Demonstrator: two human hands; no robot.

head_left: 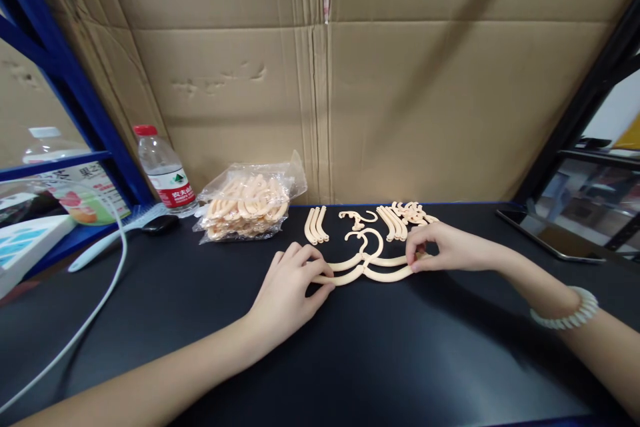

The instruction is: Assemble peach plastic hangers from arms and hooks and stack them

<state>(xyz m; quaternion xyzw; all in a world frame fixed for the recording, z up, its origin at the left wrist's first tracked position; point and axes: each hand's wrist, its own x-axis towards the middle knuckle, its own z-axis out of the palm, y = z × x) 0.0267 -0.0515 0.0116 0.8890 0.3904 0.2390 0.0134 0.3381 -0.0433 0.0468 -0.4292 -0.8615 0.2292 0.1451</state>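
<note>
**Cream hanger parts point(387, 277) pinched at both ends**

Your left hand point(293, 280) and right hand point(443, 248) each pinch an outer end in a firm grip; the parts span between them at the bench point(350, 360), nearer you than the loose curved strips point(314, 225).

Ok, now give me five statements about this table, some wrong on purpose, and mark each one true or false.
1. The left hand has its fingers on a curved beige piece. True.
2. The bracelet is on the left arm. False: the bracelet is on the right arm.
3. The red-capped bottle stands left of the clear plastic bag. True.
4. The right hand lies flat, away from the beige pieces. False: its fingers pinch the right end of the curved pieces.
5. A flat dark device lies right of the right hand. True.
</note>
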